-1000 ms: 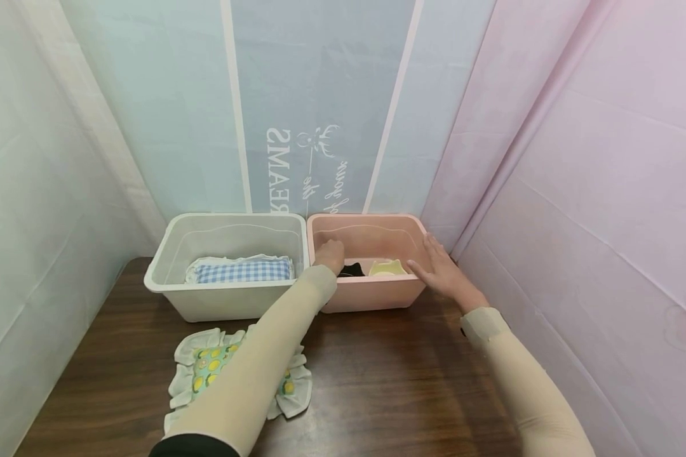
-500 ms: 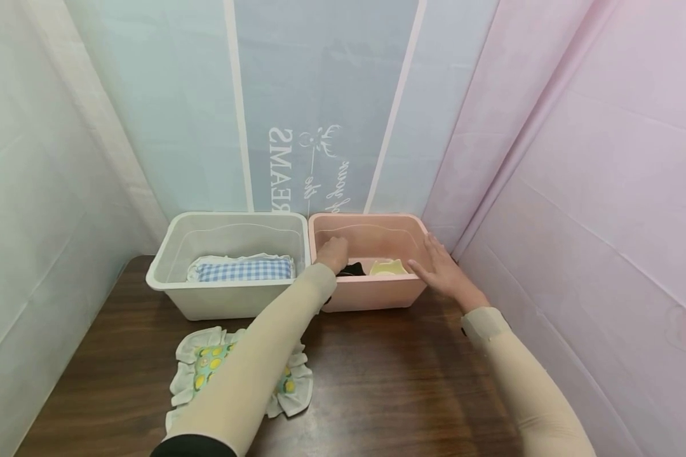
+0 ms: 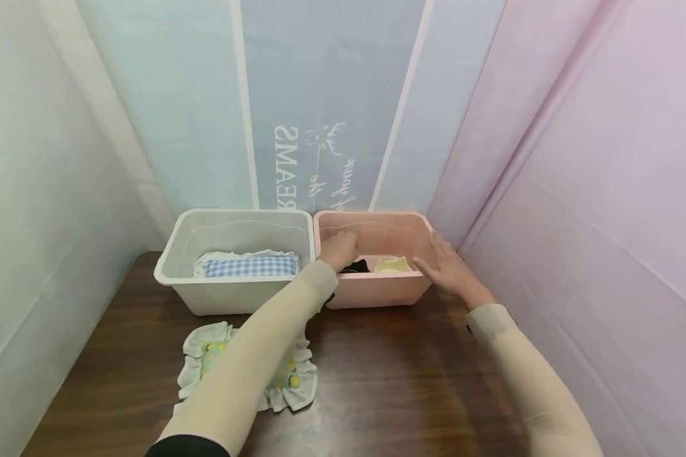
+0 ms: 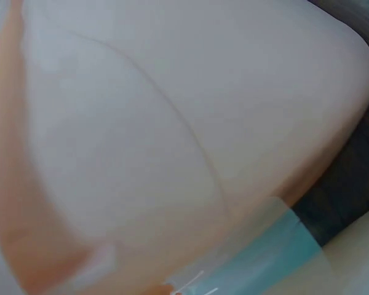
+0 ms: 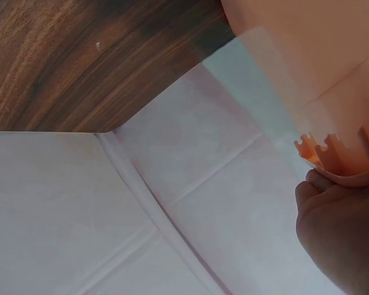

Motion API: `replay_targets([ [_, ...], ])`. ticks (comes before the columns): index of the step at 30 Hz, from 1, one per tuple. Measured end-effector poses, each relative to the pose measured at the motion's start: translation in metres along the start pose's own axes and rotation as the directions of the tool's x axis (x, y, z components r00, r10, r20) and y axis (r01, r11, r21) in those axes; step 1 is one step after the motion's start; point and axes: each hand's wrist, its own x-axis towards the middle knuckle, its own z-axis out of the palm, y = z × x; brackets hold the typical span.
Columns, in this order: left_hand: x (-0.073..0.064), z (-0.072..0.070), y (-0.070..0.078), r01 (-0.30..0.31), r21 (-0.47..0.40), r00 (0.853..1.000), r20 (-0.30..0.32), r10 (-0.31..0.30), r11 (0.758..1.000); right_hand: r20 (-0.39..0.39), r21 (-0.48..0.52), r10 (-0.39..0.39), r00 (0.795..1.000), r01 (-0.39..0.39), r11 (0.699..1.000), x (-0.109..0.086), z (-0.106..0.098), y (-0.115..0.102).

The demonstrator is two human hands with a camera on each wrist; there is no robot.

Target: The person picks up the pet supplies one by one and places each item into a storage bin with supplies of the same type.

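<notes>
My left hand reaches into the left part of a pink bin, knuckles bent. Its fingertips are hidden, so I cannot tell what they hold. Right beside them, low in the bin, is a black thing with pointed corners. Farther right lies a pale yellow dish with an ear-like rim. With fingers stretched along the outside, my right hand rests on the bin's right end, thumb near the front rim. A pale bin wall fills the left wrist view.
A white bin stands against the pink one at its left, with a blue checked cushion inside. Under my left forearm lies a lemon-print cushion with white ruffles. The wooden table has fabric walls around it.
My left hand has risen a little and shifted slightly right inside the pink bin. The right hand stays at the bin's end. The head view has turned slightly.
</notes>
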Motion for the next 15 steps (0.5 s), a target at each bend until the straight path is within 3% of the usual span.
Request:
replay_targets([
  [2, -0.023, -0.022, 0.017, 0.008, 0.015, 1.0, -0.007, -0.008, 1.0, 0.002, -0.01, -0.004, 1.0, 0.004, 1.0, 0.0, -0.002, 0.0],
  [5, -0.039, -0.03, 0.023, -0.004, 0.036, 0.998, -0.059, 0.006, 0.999, 0.005, -0.022, 0.0, 1.0, 0.0, 1.0, 0.0, -0.004, 0.0],
  [12, -0.055, -0.041, 0.015, -0.055, 0.152, 0.98, -0.182, 0.082, 0.987, -0.003, -0.023, -0.014, 1.0, 0.014, 1.0, -0.001, -0.004, -0.001],
  [15, -0.061, -0.048, 0.01, -0.058, 0.203, 0.973, -0.208, 0.101, 0.977, -0.007, -0.022, -0.035, 0.999, 0.035, 0.999, -0.003, -0.004, -0.003],
])
